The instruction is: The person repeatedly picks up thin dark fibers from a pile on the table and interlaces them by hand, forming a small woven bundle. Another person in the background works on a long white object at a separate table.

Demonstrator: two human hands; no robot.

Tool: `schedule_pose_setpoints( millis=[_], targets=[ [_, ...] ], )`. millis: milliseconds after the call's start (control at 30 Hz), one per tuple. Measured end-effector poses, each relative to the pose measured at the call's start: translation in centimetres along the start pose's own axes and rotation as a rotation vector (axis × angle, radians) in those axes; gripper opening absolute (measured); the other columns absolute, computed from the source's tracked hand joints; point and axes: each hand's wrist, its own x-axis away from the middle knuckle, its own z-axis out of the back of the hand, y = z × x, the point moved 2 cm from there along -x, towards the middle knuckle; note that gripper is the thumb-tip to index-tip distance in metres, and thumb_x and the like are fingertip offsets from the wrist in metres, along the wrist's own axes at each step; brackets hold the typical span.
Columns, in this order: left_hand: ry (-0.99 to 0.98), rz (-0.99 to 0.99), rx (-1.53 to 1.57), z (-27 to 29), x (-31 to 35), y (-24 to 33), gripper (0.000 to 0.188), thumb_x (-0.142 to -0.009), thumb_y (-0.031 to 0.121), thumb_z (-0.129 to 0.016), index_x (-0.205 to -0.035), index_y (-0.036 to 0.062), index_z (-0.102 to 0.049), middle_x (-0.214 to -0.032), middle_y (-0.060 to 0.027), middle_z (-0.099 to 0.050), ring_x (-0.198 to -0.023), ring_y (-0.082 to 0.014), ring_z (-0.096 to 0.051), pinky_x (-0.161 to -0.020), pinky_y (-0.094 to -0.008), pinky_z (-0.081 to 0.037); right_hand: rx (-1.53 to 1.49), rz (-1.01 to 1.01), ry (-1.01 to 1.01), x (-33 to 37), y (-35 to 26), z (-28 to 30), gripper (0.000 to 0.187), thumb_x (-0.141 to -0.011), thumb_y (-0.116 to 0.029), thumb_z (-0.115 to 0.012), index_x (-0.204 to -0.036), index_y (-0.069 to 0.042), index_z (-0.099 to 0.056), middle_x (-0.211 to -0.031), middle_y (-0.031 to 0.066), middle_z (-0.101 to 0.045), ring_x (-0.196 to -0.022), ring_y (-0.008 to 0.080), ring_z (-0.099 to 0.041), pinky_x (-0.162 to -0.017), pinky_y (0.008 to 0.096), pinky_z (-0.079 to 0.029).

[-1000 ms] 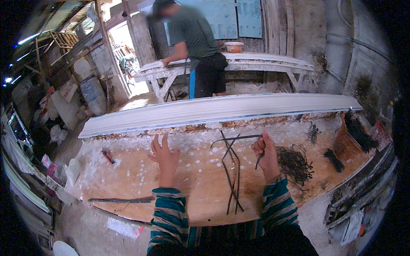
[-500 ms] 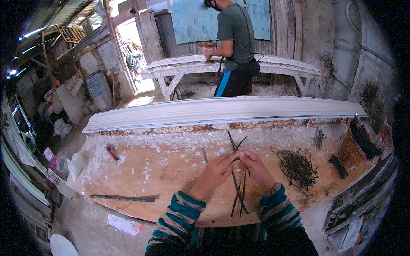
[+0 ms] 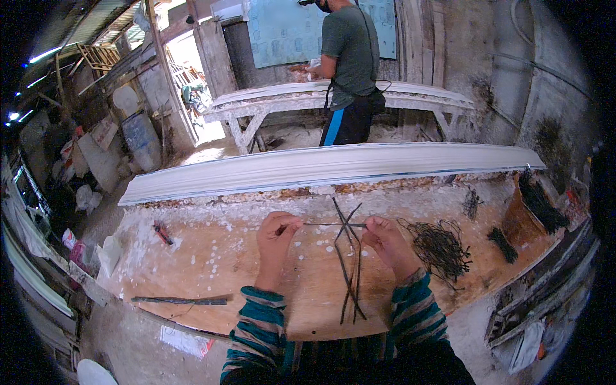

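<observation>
A thin black strand is pulled taut sideways between my hands. My left hand pinches its left end, and my right hand grips the other end with bent fingers. The strand crosses a few long black strips where they meet near their far ends. These strips cross again lower down, and their near ends spread over the wooden worktop. To the right of my right hand lies a loose tangle of black strands.
A long white moulding runs along the worktop's far side. A brown container of black strands and a small dark bundle sit at right. At left are a red-and-black tool and flat dark strips. Another person stands at a bench behind.
My hands were together over the crossing strips; now they are apart, the left one moved left, with the strand stretched between them. The other person's hands have lifted from the far bench.
</observation>
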Motion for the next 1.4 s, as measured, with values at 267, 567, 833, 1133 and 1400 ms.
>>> schedule_pose_setpoints(
  millis=[267, 567, 833, 1133, 1400],
  targets=[
    [-0.101, 0.084, -0.017, 0.2, -0.2, -1.3, 0.008, -0.073, 0.0, -0.064, -0.081, 0.0015, -0.065, -0.08, -0.0039, -0.056, -0.07, -0.0095, -0.053, -0.059, -0.0189, -0.041, -0.46, 0.152, 0.008, -0.5, -0.9, 2.1, 0.016, -0.087, -0.025, -0.048, -0.088, -0.009, -0.053, -0.058, -0.0037, -0.044, -0.052, 0.0098, -0.044, -0.064, 0.0266, -0.043],
    [-0.238, 0.182, -0.202, -0.3, 1.0, -5.8, 0.013, -0.073, 0.003, -0.062, -0.086, 0.0017, -0.065, -0.077, -0.0076, -0.057, -0.071, -0.0166, -0.055, -0.064, -0.0257, -0.043, -0.529, 0.271, 0.143, -0.8, -1.0, 4.1, 0.026, -0.087, -0.021, -0.049, -0.11, -0.009, -0.048, -0.074, -0.0037, -0.054, -0.058, 0.0079, -0.049, -0.065, 0.0258, -0.045],
    [-0.356, 0.127, -0.286, -1.1, 1.9, -7.4, 0.012, -0.073, 0.003, -0.059, -0.085, 0.0001, -0.063, -0.075, -0.0088, -0.056, -0.071, -0.0194, -0.054, -0.063, -0.0271, -0.042, -0.546, 0.353, 0.225, -1.2, -1.2, 4.6, 0.028, -0.086, -0.015, -0.051, -0.112, -0.007, -0.047, -0.078, -0.0015, -0.055, -0.063, 0.0085, -0.049, -0.057, 0.0217, -0.042],
    [-0.295, 0.117, -0.453, -1.0, 1.7, -8.0, 0.014, -0.074, 0.007, -0.058, -0.086, 0.0027, -0.064, -0.076, -0.0133, -0.056, -0.072, -0.0262, -0.054, -0.065, -0.0309, -0.043, -0.526, 0.438, 0.151, -0.8, -1.5, 3.9, 0.028, -0.086, -0.014, -0.051, -0.113, -0.009, -0.047, -0.082, -0.0004, -0.057, -0.064, 0.0082, -0.05, -0.057, 0.0221, -0.042],
    [-0.128, 0.342, -0.094, -2.0, 2.3, -9.1, 0.017, -0.08, 0.012, -0.057, -0.095, 0.0036, -0.062, -0.072, -0.0019, -0.056, -0.066, -0.012, -0.05, -0.058, -0.0241, -0.04, -0.327, 0.255, 0.129, -0.9, -0.5, 2.4, 0.022, -0.084, -0.014, -0.053, -0.105, -0.009, -0.05, -0.082, 0.0003, -0.058, -0.067, 0.0083, -0.053, -0.062, 0.0228, -0.044]
  ],
)
